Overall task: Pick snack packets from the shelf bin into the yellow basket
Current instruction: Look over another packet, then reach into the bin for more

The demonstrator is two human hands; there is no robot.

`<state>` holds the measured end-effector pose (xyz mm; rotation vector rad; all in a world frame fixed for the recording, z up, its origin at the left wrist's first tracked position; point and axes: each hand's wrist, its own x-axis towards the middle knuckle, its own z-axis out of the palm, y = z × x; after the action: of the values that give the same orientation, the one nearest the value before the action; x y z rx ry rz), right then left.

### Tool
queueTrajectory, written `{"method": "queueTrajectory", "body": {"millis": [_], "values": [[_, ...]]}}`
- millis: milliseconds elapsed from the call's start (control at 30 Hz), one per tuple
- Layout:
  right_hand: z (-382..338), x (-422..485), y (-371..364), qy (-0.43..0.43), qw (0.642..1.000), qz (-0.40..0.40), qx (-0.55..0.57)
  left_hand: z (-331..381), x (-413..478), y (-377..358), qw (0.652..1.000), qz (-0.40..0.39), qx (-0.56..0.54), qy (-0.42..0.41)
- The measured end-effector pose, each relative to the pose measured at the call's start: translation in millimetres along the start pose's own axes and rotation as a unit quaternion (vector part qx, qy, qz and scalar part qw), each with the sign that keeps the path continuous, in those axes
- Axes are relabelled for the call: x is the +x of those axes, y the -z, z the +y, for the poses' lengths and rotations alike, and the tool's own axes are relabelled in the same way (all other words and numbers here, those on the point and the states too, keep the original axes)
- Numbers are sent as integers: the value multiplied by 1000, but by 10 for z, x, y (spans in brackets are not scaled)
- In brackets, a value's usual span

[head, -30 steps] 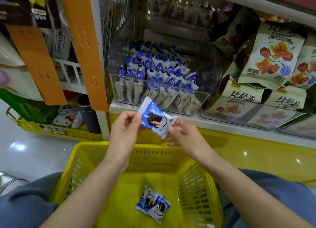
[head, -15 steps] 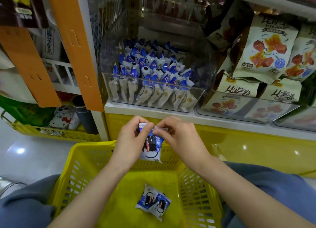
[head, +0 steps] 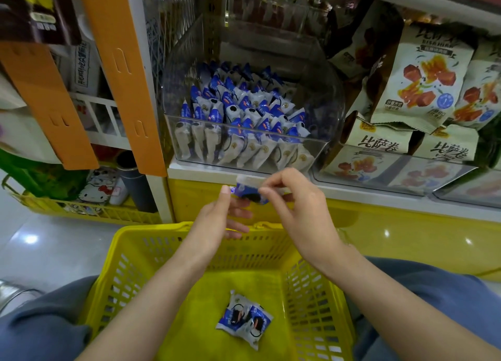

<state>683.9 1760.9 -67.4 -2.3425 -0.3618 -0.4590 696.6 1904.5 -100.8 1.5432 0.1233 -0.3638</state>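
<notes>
A blue-and-white snack packet (head: 248, 192) is pinched at its top edge by my right hand (head: 295, 211), above the far rim of the yellow basket (head: 130, 255). My left hand (head: 221, 219) is beside the packet with straight fingers; its thumb tip is near the packet's left edge, and I cannot tell whether it touches. Two matching packets (head: 244, 318) lie on the basket floor. The clear shelf bin (head: 322, 95) above holds several rows of the same packets (head: 241, 116).
Bags of cream-coloured snacks (head: 417, 81) fill the shelf to the right. Orange shelf posts (head: 122, 70) stand at left, with a second yellow basket (head: 81, 211) on the floor. My blue trouser legs flank the basket.
The packet passed from both hands to the right hand's pinch. My left hand let go and opened. The hands rose slightly toward the shelf edge.
</notes>
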Motion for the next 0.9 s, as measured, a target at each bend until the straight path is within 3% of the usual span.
{"method": "queueTrajectory", "body": {"millis": [100, 200, 267, 333, 400, 467, 567, 733, 833, 900], "values": [[-43, -62, -13, 79, 993, -75, -53, 38, -16, 15, 991, -24, -126, 30], [-44, -95, -34, 165, 967, -116, -153, 56, -52, 28, 988, 5, -152, -4], [-56, -120, -74, 101, 976, -133, -140, 59, -60, 30, 992, 33, -121, -18], [-71, -123, -110, -58, 991, -113, -31, 75, -66, 31, 994, 47, -95, -23], [-45, -91, -153, -194, 971, -103, 93, 87, -79, 28, 995, 36, -88, -29], [-9, -45, -185, -256, 943, -110, 184, 91, -100, 8, 996, 9, -82, -43], [-15, -8, -172, -297, 908, -119, 269, 63, -90, -11, 995, -4, -75, -61], [-1, 77, -30, -278, 910, -166, 258, 95, -53, 18, 991, 3, -107, -74], [25, 124, 49, -298, 893, -217, 259, 100, -39, 81, 989, 1, -48, -141], [61, 152, 91, -328, 879, -209, 275, 116, -48, 108, 981, -20, 20, -193]]}}
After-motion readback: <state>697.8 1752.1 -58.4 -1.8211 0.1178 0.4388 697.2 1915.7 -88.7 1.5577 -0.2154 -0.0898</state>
